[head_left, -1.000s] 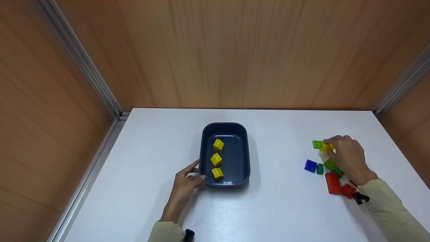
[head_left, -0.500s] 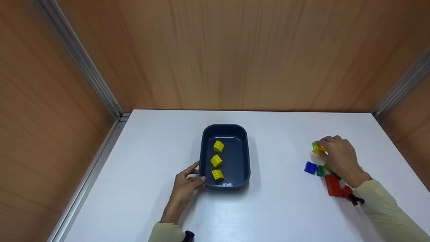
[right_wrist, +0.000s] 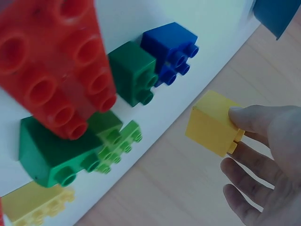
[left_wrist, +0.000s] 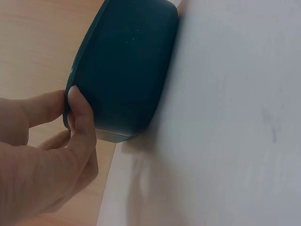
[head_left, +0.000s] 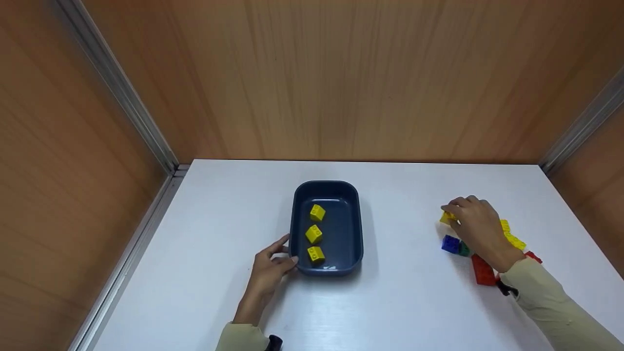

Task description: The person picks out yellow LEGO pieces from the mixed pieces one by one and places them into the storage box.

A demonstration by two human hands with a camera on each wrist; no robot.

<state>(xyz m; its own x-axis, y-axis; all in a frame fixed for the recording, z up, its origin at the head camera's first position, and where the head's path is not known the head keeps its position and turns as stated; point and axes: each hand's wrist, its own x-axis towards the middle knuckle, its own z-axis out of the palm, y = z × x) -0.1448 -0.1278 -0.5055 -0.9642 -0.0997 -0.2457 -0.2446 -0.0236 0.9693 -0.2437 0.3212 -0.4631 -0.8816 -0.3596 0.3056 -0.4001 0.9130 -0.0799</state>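
At the near left corner of a dark blue rectangular tray (head_left: 348,229), my left hand (head_left: 270,268) pinches the rim between thumb and fingers. Inside the tray, three yellow bricks (head_left: 315,234) form a row along the left side. My right hand (head_left: 480,231) holds another yellow toy brick (right_wrist: 214,125) by thumb and fingers, studs toward the palm in the right wrist view. In the head view this hand covers part of the brick pile, including the light green brick (right_wrist: 120,146).
Around the right forearm lie a blue brick (head_left: 450,243), dark green bricks (right_wrist: 129,73), a long red brick (head_left: 482,270) and more yellow bricks (head_left: 512,236). The white table (head_left: 229,204) meets wooden panels (head_left: 341,83) at the back and sides.
My right hand has moved left with the yellow brick, uncovering yellow bricks on its right and covering the light green one. The left hand and tray stay in place.
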